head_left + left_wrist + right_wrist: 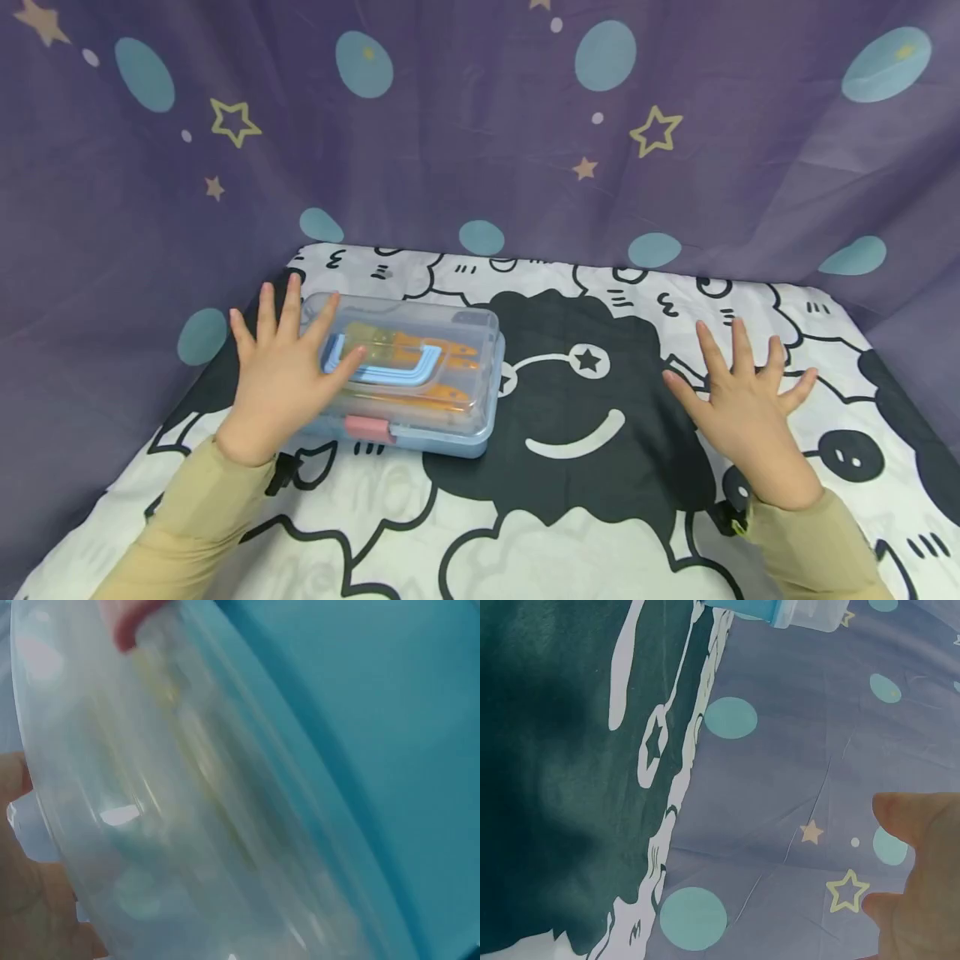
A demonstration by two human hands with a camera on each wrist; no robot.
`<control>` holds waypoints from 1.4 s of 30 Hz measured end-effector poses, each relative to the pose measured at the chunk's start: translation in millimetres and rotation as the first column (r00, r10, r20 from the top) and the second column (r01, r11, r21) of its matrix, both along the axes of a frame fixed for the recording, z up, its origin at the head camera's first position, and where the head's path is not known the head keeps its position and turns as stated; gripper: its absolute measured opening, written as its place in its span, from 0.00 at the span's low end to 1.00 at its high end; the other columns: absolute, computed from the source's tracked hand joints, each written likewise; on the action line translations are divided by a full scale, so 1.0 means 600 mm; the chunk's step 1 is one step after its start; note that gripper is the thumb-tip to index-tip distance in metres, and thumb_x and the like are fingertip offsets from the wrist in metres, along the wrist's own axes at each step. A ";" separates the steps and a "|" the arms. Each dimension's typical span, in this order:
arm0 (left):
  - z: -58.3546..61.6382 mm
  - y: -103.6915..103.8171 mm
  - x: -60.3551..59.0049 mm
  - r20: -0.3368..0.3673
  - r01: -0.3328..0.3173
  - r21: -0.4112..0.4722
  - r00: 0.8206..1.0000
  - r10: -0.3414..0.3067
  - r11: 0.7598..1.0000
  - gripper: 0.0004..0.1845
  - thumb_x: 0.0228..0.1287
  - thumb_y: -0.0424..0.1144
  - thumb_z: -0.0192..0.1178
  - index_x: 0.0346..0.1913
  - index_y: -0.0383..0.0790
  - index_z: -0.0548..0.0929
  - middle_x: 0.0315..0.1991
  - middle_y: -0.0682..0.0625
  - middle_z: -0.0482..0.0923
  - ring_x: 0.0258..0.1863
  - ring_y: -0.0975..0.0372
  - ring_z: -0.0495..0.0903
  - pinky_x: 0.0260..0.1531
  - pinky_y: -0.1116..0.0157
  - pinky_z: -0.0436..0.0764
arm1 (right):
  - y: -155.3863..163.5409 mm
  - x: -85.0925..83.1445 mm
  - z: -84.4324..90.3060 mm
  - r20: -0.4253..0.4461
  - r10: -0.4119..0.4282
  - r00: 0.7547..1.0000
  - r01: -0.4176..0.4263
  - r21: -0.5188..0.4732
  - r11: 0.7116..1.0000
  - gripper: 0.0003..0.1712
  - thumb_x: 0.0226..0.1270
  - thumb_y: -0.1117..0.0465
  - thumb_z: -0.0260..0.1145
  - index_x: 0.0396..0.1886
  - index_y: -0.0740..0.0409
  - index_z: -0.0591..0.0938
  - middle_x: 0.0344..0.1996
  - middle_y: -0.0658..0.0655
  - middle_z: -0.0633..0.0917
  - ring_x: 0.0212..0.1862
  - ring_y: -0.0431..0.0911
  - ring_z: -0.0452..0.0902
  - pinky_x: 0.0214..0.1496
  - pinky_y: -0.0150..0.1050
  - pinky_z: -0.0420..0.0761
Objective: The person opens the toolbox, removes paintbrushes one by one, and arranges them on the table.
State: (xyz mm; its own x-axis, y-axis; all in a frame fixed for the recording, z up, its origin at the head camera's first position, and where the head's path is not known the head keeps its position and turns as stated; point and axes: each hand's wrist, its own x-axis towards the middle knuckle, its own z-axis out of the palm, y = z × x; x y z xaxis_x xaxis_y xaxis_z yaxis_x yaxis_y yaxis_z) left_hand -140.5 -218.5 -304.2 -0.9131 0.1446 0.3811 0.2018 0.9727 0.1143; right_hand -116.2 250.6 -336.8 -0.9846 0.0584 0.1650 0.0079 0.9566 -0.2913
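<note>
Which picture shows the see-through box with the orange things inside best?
The head view. There the whole clear box lies on the sheep cloth, the left hand resting flat on its lid. The left wrist view shows only a blurry close-up of the lid; the right wrist view catches just one corner at the top edge.

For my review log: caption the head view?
Left hand rests on a clear box; right hand spreads over the tablecloth.

Table under sheep-print cloth [600,517], clear plastic box [420,367], perhaps tools inside
</note>
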 end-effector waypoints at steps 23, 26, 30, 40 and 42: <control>-0.016 -0.082 -0.013 0.058 0.066 0.125 0.996 -0.074 0.990 0.36 0.65 0.55 0.55 0.69 0.36 0.64 0.69 0.26 0.52 0.68 0.31 0.47 0.60 0.29 0.45 | -0.070 -0.020 0.017 -0.149 0.141 0.979 -0.142 0.006 0.990 0.43 0.65 0.34 0.52 0.75 0.47 0.55 0.73 0.66 0.49 0.71 0.71 0.32 0.61 0.74 0.28; -0.021 -0.086 -0.014 0.059 0.072 0.144 0.995 -0.081 0.987 0.36 0.65 0.54 0.55 0.69 0.35 0.64 0.68 0.25 0.53 0.67 0.30 0.49 0.59 0.31 0.50 | -0.086 -0.024 0.017 -0.162 0.172 0.972 -0.172 0.015 0.985 0.42 0.64 0.36 0.54 0.74 0.47 0.57 0.73 0.65 0.49 0.71 0.70 0.35 0.62 0.73 0.30; -0.026 -0.090 -0.017 0.059 0.078 0.165 0.994 -0.089 0.983 0.36 0.65 0.54 0.56 0.68 0.33 0.65 0.68 0.26 0.54 0.66 0.32 0.53 0.58 0.32 0.56 | -0.108 -0.026 0.015 -0.194 0.216 0.957 -0.216 0.022 0.976 0.42 0.63 0.41 0.59 0.73 0.47 0.58 0.73 0.65 0.51 0.70 0.70 0.39 0.63 0.72 0.35; -0.034 -0.097 -0.017 0.134 0.062 0.237 0.986 -0.096 0.970 0.34 0.66 0.53 0.54 0.67 0.32 0.67 0.66 0.28 0.60 0.63 0.34 0.59 0.56 0.34 0.59 | -0.152 -0.028 0.005 -0.279 0.334 0.900 -0.339 0.033 0.940 0.41 0.61 0.46 0.64 0.71 0.50 0.62 0.70 0.66 0.57 0.68 0.65 0.47 0.64 0.67 0.45; -0.036 -0.100 -0.018 0.132 0.070 0.243 0.986 -0.104 0.968 0.34 0.67 0.53 0.54 0.67 0.32 0.66 0.65 0.29 0.62 0.63 0.35 0.60 0.57 0.36 0.60 | -0.160 -0.028 0.005 -0.290 0.353 0.890 -0.360 0.032 0.933 0.40 0.61 0.46 0.64 0.71 0.50 0.63 0.70 0.66 0.58 0.68 0.64 0.48 0.64 0.65 0.46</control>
State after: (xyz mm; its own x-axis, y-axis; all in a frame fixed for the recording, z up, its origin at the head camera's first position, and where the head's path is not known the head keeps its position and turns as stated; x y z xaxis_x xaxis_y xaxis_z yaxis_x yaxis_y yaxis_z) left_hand -151.1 -278.2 -325.6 -0.9484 0.1476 0.2807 0.2494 0.8939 0.3725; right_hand -133.2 154.4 -334.0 -0.8504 -0.2809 0.4448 -0.4191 0.8729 -0.2499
